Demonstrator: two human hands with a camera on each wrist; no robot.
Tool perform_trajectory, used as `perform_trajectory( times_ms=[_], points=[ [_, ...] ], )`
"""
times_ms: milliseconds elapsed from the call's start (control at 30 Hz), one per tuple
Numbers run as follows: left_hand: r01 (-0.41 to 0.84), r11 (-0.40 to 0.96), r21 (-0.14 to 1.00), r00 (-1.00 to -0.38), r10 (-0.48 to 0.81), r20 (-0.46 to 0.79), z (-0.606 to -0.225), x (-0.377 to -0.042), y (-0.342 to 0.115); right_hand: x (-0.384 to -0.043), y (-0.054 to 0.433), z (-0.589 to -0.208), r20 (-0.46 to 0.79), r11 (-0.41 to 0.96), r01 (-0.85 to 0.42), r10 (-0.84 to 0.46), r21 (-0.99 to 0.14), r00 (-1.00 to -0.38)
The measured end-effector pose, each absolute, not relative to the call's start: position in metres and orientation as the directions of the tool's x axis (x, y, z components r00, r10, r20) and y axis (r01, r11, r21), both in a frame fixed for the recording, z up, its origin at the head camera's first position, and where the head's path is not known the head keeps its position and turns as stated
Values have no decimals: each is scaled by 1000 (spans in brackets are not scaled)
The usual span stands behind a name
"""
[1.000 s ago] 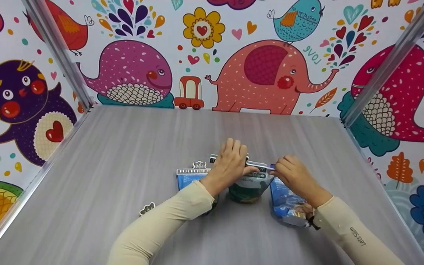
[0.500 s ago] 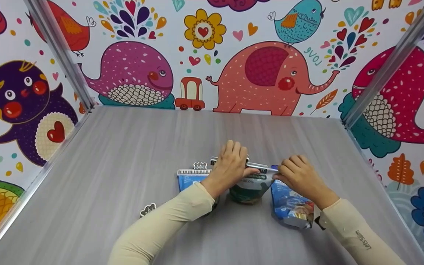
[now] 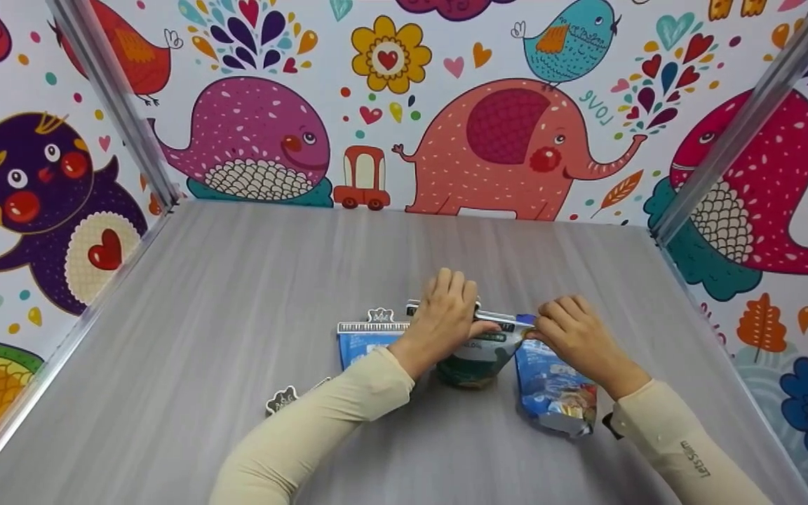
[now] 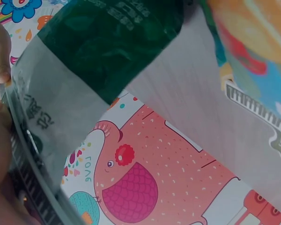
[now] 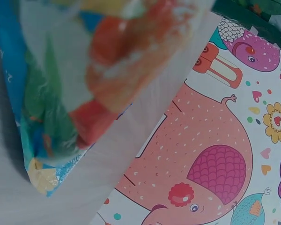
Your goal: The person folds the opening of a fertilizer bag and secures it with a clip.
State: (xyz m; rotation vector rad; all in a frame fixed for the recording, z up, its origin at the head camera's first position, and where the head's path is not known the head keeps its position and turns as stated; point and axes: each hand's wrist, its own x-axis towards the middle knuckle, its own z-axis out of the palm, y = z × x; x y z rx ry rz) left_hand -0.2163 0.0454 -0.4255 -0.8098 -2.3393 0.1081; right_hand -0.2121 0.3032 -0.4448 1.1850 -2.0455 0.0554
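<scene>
In the head view my left hand [image 3: 442, 322] grips a long toothed bag clip [image 4: 30, 173] across the top of a green and silver bag [image 3: 474, 365]. Thumb in front, fingers over the back. My right hand [image 3: 579, 340] pinches the bag's upper right corner, just past the clip's end. The bag stands upright on the table. From the left wrist camera, the bag [image 4: 103, 56] shows its green body and pale upper band with dark print. Behind the right hand lies a blue bag [image 3: 551, 386], its top partly covered by the fingers.
To the left, another blue bag [image 3: 358, 344] wears a silver clip [image 3: 369, 327], partly hidden by my left arm. A further clip [image 3: 281, 400] peeks out beside the left sleeve [image 3: 320, 421]. Metal posts [image 3: 734, 119] and cartoon-printed walls border the grey table [image 3: 257, 280].
My right hand has shifted slightly right, from the clip's end to the bag's corner. The left hand, still on the clip, has moved a little right.
</scene>
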Motion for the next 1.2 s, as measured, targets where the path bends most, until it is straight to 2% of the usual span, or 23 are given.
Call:
perform_trajectory(
  times_ms=[333,600,867,1200],
  points=[
    [551,795,-252,-606,589,535,-426,-216,59,-213,302,-441,634,538,-777,-734,326,-242],
    [546,791,-276,-602,599,528,-424,-215,65,-213,303,-438,634,545,-775,-731,319,-253],
    [550,790,-271,-607,601,520,-424,-214,69,-215,302,-438,674,530,-751,-722,394,-157],
    [524,790,-319,-604,609,515,-424,-212,74,-213,302,-440,677,555,-721,-718,415,-163]
  ],
)
